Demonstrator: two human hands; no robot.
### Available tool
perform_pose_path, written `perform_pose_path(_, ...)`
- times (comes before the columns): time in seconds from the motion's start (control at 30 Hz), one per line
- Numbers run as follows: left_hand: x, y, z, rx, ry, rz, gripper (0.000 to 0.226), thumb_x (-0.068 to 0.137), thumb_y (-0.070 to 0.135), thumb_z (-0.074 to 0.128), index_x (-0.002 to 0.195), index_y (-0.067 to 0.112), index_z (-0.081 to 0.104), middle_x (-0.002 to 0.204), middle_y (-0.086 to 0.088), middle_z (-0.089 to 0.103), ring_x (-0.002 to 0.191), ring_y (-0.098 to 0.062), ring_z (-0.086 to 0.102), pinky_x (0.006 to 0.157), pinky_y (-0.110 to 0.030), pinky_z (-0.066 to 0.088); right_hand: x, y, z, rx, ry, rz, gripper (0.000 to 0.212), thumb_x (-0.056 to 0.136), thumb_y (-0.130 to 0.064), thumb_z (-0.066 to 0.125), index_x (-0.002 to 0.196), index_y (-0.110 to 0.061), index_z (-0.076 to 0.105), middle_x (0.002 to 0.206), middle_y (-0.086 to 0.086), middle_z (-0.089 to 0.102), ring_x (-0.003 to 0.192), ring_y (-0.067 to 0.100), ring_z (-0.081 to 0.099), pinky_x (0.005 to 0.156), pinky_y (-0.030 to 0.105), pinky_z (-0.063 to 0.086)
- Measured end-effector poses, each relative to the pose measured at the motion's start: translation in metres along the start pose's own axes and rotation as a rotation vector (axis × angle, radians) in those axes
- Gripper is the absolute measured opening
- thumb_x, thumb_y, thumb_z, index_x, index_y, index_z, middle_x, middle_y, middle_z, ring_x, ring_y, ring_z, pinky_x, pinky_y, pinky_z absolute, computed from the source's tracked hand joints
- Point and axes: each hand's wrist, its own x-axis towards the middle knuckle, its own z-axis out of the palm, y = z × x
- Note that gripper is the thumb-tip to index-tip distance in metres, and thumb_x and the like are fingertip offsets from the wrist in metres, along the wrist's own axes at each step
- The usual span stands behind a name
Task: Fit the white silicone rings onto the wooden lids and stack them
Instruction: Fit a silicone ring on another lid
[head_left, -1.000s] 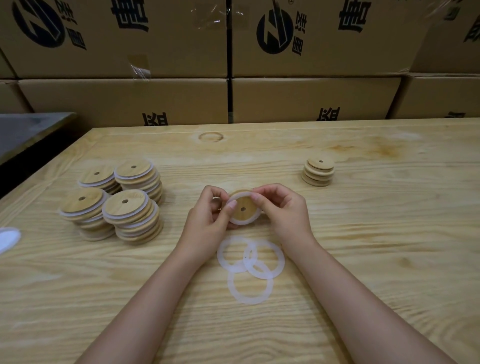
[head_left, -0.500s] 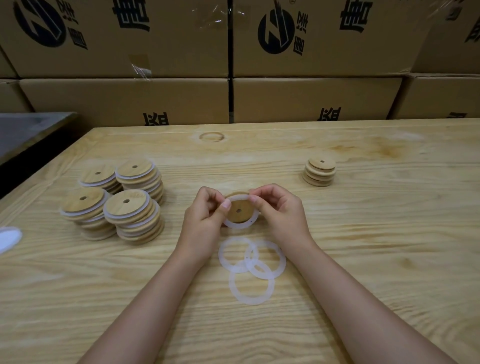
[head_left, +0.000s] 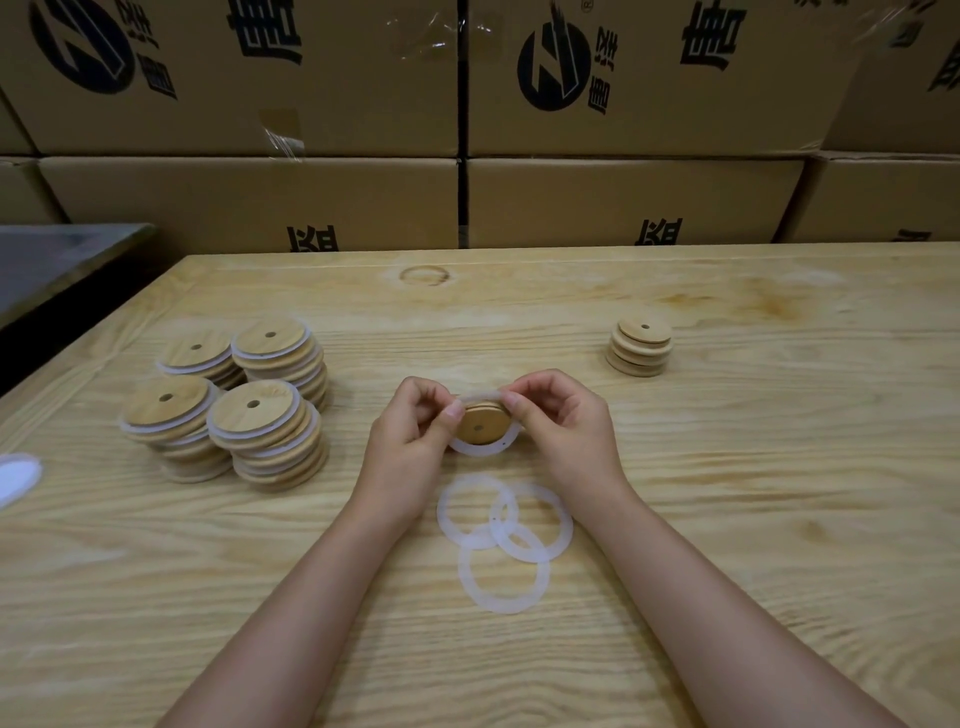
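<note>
The fingers (head_left: 453, 413) of both hands are curled in a pinch on one wooden lid (head_left: 480, 425) and the white silicone ring (head_left: 480, 451) around it. The left hand (head_left: 410, 441) pinches the left edge with thumb and forefinger, and the right hand (head_left: 561, 426) pinches the upper right edge, where the ring is drawn up over the rim. The lid is tilted, its face with the small centre hole towards the camera, and it is held just above the table (head_left: 727, 493). The lower part of the ring hangs loose below the lid's edge and is not seated there. Just in front of the hands, between the forearms, three loose rings (head_left: 504, 607) lie flat on the table, overlapping one another. To the left, well apart from the hands, stand four stacks of ringed lids (head_left: 265, 418), close together, with white bands showing between the wooden layers. To the right, farther back, stands a short stack of bare lids (head_left: 643, 345) without rings. A flat white object (head_left: 18, 475) lies at the table's left edge, cut off by the frame. Behind the table rises a wall of cardboard boxes (head_left: 249, 202) with black printing.
</note>
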Motion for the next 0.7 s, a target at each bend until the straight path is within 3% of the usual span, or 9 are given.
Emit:
perform_pose_path(0.17,0.0008,0.0005,0.0000,0.066,0.056,0.018,0.020,0.093,0.011,0.055,0.082,0.027,0.055,0.077,-0.001,0.067,0.081,-0.024,0.065,0.082,-0.052,0.053,0.0006,0.0018,0.0010,0.004,0.004,0.032,0.018,0.087,-0.004,0.064,0.078,-0.020,0.065,0.079,-0.010,0.071,0.081,0.008,0.068,0.075,0.022,0.054)
perform_pose_path(0.3,0.0019,-0.0022,-0.0005,0.085,0.048,0.013,0.019,0.093,0.013,0.054,0.082,0.028,0.054,0.072,0.010,0.067,0.077,-0.012,0.065,0.075,-0.041,0.056,0.0007,0.0030,0.0009,0.017,-0.004,0.072,0.017,0.088,-0.005,0.063,0.079,-0.019,0.065,0.082,-0.007,0.072,0.081,0.008,0.068,0.074,0.021,0.054)
perform_pose_path(0.43,0.0023,-0.0030,0.0008,-0.021,0.036,-0.039,0.015,0.094,0.011,0.053,0.083,0.020,0.055,0.074,0.005,0.070,0.077,-0.009,0.070,0.064,-0.021,0.055,0.0017,0.0040,-0.0014,-0.009,0.052,0.107,0.014,0.088,-0.010,0.064,0.078,-0.020,0.065,0.072,-0.007,0.071,0.074,0.007,0.067,0.068,0.019,0.053)
perform_pose_path(0.7,0.0031,-0.0053,0.0027,0.038,0.078,-0.067,0.017,0.096,0.010,0.049,0.081,0.018,0.053,0.083,-0.008,0.067,0.081,-0.016,0.069,0.072,-0.028,0.058,0.0012,0.0043,-0.0001,-0.044,0.075,0.113,0.012,0.088,-0.011,0.065,0.079,-0.020,0.065,0.070,-0.008,0.070,0.072,0.006,0.067,0.067,0.018,0.053)
